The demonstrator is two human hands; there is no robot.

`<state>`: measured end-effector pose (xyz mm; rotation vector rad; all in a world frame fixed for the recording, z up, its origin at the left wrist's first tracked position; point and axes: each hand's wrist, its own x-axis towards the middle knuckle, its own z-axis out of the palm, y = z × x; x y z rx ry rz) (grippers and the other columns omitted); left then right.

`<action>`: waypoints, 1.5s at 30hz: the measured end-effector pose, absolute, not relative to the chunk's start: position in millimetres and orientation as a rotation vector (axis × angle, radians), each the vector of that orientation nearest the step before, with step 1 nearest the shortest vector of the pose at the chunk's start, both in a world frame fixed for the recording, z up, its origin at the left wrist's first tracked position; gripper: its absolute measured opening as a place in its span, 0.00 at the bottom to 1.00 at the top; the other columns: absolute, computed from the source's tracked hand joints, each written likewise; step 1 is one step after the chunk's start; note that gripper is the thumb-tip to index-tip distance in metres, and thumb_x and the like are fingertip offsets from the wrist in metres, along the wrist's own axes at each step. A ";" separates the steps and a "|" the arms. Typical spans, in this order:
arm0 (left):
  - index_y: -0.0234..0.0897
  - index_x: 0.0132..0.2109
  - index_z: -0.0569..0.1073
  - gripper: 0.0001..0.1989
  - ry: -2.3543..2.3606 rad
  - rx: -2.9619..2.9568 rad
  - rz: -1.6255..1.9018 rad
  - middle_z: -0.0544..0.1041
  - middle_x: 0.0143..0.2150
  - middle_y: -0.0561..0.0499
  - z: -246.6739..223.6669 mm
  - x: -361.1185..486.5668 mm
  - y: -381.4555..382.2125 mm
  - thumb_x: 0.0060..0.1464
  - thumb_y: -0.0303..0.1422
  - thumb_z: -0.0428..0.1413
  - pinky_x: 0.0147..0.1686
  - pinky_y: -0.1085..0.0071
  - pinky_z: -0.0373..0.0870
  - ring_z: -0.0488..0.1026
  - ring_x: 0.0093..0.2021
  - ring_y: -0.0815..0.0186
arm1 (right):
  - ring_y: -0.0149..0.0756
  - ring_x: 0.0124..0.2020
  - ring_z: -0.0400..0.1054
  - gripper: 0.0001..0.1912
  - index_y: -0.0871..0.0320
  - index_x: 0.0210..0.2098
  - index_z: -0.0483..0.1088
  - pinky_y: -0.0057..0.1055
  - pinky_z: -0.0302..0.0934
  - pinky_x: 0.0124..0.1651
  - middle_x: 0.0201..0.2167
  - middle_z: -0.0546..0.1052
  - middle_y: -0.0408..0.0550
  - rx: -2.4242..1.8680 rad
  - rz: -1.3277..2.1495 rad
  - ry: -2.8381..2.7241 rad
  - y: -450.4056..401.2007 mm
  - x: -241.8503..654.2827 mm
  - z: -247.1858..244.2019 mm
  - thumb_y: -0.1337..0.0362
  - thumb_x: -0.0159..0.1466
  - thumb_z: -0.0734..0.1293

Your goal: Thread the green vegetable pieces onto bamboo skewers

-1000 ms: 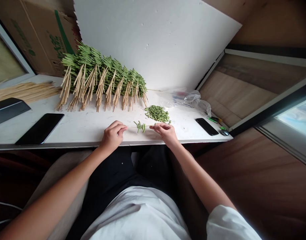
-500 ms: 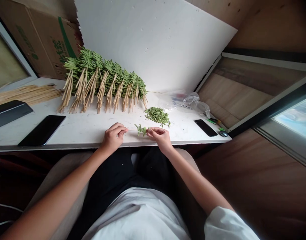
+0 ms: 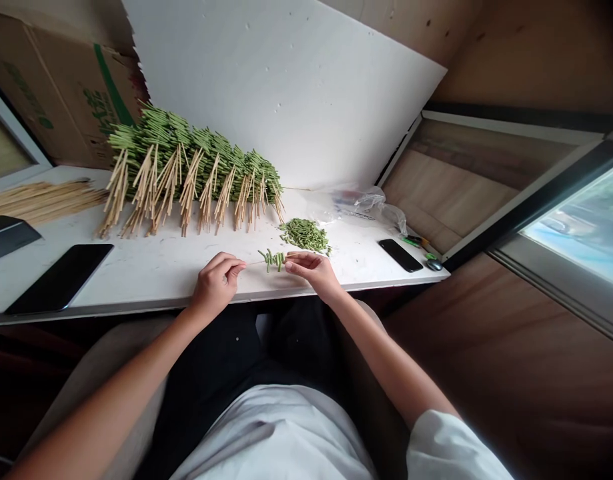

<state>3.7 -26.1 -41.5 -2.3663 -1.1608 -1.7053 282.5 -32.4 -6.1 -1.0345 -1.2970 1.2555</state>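
Note:
My left hand [image 3: 217, 280] pinches one end of a thin wooden skewer [image 3: 255, 262] above the table's front edge. Several short green bean pieces [image 3: 273, 260] are threaded crosswise on it. At the other end, my right hand [image 3: 313, 270] is closed with thumb and fingers by the threaded pieces; what exactly lies between its fingertips is hidden. Just behind my right hand is a loose heap of cut green bean pieces [image 3: 305, 235]. Farther back on the left, a big stack of filled bean skewers [image 3: 196, 160] lies with bare stick ends pointing toward me.
Bare skewers [image 3: 46, 199] lie at the far left, near a dark phone [image 3: 61, 278] and another dark device [image 3: 9, 233]. To the right are a smaller phone [image 3: 401, 255], a mouse [image 3: 433, 265] and a clear plastic bag [image 3: 381, 203]. A white board [image 3: 276, 93] stands behind.
The view has shifted a little, so everything sits slightly farther left. Both hands still hold the skewer in much the same pose, with the bean pieces between them.

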 end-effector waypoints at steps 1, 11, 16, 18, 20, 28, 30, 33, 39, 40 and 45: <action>0.36 0.42 0.81 0.09 -1.184 -2.344 -1.707 0.81 0.38 0.46 -41.3 3.7 -25.9 0.71 0.31 0.57 0.39 0.69 0.73 0.78 0.38 0.64 | 0.47 0.51 0.83 0.26 0.54 0.47 0.84 0.44 0.74 0.62 0.47 0.87 0.51 -1.045 1.216 -1.371 -27.6 291.5 -2.3 0.54 0.51 0.86; 0.37 0.41 0.80 0.10 -1.253 -2.295 -1.692 0.81 0.39 0.46 -41.4 6.2 -25.3 0.71 0.32 0.56 0.41 0.67 0.75 0.79 0.39 0.61 | 0.47 0.43 0.81 0.13 0.58 0.48 0.84 0.45 0.74 0.54 0.41 0.87 0.55 -1.509 0.300 -1.704 69.7 385.2 8.7 0.67 0.64 0.72; 0.37 0.42 0.80 0.09 -1.245 -2.313 -1.669 0.81 0.40 0.46 -42.7 6.5 -25.3 0.71 0.32 0.56 0.42 0.67 0.75 0.79 0.39 0.61 | 0.49 0.48 0.79 0.12 0.60 0.44 0.85 0.45 0.66 0.62 0.44 0.87 0.57 -1.640 0.092 -2.009 101.4 390.4 19.2 0.73 0.67 0.69; 0.37 0.42 0.81 0.09 -1.231 -2.318 -1.662 0.81 0.40 0.46 -42.9 6.4 -25.4 0.71 0.31 0.57 0.41 0.67 0.75 0.79 0.39 0.61 | 0.51 0.51 0.78 0.11 0.59 0.44 0.86 0.44 0.66 0.62 0.44 0.87 0.57 -1.669 0.078 -2.099 107.1 387.6 21.7 0.73 0.68 0.70; 0.37 0.42 0.81 0.08 -1.219 -2.323 -1.660 0.81 0.40 0.46 -43.0 6.4 -25.3 0.71 0.31 0.57 0.42 0.67 0.75 0.79 0.39 0.61 | 0.52 0.54 0.76 0.13 0.60 0.48 0.85 0.43 0.66 0.60 0.45 0.87 0.57 -1.670 0.069 -2.133 110.3 384.4 22.7 0.73 0.68 0.70; 0.38 0.42 0.81 0.09 -1.238 -2.330 -1.644 0.81 0.40 0.46 -42.8 6.1 -25.0 0.71 0.33 0.57 0.41 0.67 0.77 0.79 0.38 0.61 | 0.51 0.55 0.73 0.18 0.59 0.54 0.83 0.42 0.68 0.57 0.45 0.87 0.55 -1.637 0.150 -2.145 116.0 378.9 25.0 0.76 0.66 0.72; 0.38 0.42 0.81 0.10 -1.233 -2.331 -1.646 0.82 0.40 0.45 -41.8 6.5 -25.4 0.71 0.33 0.57 0.41 0.67 0.76 0.79 0.38 0.61 | 0.51 0.55 0.72 0.17 0.59 0.51 0.84 0.43 0.67 0.57 0.44 0.87 0.54 -1.601 0.123 -2.155 116.3 379.8 26.6 0.76 0.66 0.72; 0.38 0.42 0.81 0.10 -1.226 -2.332 -1.648 0.82 0.40 0.45 -40.8 7.1 -26.2 0.72 0.33 0.56 0.41 0.67 0.76 0.79 0.38 0.61 | 0.54 0.55 0.71 0.12 0.59 0.44 0.86 0.45 0.66 0.58 0.43 0.87 0.54 -1.579 0.069 -2.204 115.9 381.8 29.6 0.75 0.64 0.73; 0.38 0.43 0.81 0.08 -1.213 -2.341 -1.642 0.81 0.40 0.46 -44.6 6.1 -25.3 0.71 0.32 0.57 0.41 0.68 0.75 0.79 0.38 0.62 | 0.53 0.51 0.74 0.09 0.59 0.43 0.86 0.49 0.62 0.63 0.39 0.87 0.54 -1.622 0.077 -2.285 112.6 380.7 35.3 0.72 0.65 0.73; 0.38 0.43 0.81 0.08 -1.215 -2.344 -1.640 0.81 0.41 0.46 -45.3 5.8 -25.0 0.71 0.32 0.57 0.41 0.68 0.75 0.79 0.39 0.62 | 0.54 0.51 0.74 0.09 0.59 0.43 0.86 0.49 0.63 0.62 0.39 0.87 0.55 -1.634 0.073 -2.290 111.5 379.8 36.1 0.71 0.65 0.74; 0.37 0.43 0.81 0.09 -1.221 -2.352 -1.631 0.81 0.40 0.45 -44.5 5.7 -25.0 0.71 0.32 0.57 0.41 0.68 0.75 0.79 0.39 0.62 | 0.60 0.55 0.70 0.07 0.58 0.41 0.87 0.50 0.65 0.57 0.38 0.87 0.58 -1.694 0.023 -2.297 105.6 375.9 38.1 0.70 0.65 0.75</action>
